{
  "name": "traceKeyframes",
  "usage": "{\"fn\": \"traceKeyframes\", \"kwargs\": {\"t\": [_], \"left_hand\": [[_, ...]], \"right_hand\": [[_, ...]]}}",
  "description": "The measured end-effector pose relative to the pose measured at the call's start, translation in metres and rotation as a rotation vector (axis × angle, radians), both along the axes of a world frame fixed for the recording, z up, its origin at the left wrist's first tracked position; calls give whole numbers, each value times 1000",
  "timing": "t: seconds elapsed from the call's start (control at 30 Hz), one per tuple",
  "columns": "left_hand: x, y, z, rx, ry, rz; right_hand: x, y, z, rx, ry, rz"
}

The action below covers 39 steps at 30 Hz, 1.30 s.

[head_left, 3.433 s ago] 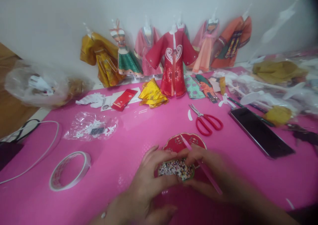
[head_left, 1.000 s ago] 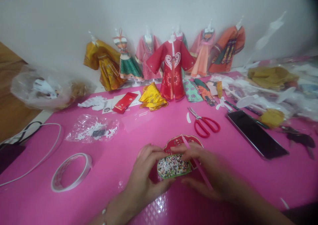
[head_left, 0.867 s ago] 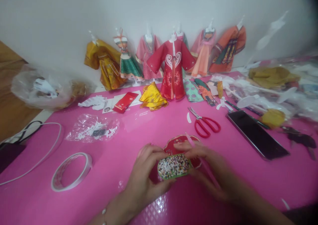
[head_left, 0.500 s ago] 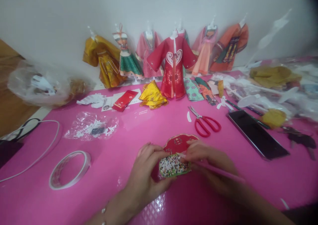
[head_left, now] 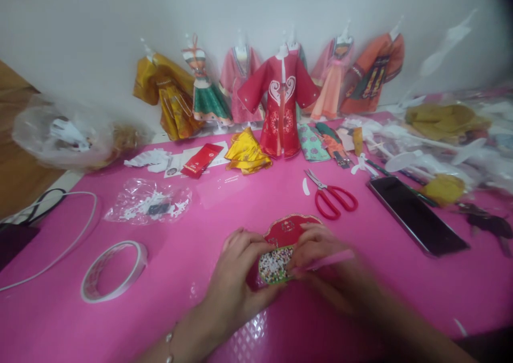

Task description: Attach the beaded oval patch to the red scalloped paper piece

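My left hand is closed around the left side of a small green-edged container full of tiny white, black and coloured beads. Over its right end, my right hand grips a slim pink stick, probably a pen-like tool. The stick's tip is hidden behind my fingers, down by the beads. Just beyond both hands lies a red scalloped piece of cloth with a gold patterned edge, partly covered by them.
Red-handled scissors and a phone lie to the right. At left are a tape roll, a plastic bag of white pieces and a cable. Several dressed doll forms, including a red robe, stand against the wall.
My right hand has come slightly left and down over the beads, covering more of the container's right end. The pink stick now points more upward at its back end.
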<state>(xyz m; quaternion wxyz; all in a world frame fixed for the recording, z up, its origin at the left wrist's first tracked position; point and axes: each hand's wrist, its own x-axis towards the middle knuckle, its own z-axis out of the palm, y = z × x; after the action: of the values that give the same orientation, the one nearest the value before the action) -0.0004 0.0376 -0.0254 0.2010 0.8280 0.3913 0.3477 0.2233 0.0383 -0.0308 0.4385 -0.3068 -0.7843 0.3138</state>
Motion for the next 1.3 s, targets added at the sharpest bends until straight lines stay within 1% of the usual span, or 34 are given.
{"fn": "traceKeyframes", "kwargs": {"t": [0.17, 0.8, 1.03, 1.17, 1.3], "left_hand": [[2, 0, -1, 3, 4, 6], [1, -1, -7, -5, -14, 1], [1, -1, -6, -18, -19, 8], [1, -1, -5, -37, 0, 6], [0, 0, -4, -34, 0, 9]], "right_hand": [[0, 1, -3, 29, -4, 23], [-2, 0, 10, 60, -52, 47], [-1, 1, 4, 59, -7, 56], [0, 0, 2, 24, -3, 35], [1, -1, 2, -17, 6, -18]]}}
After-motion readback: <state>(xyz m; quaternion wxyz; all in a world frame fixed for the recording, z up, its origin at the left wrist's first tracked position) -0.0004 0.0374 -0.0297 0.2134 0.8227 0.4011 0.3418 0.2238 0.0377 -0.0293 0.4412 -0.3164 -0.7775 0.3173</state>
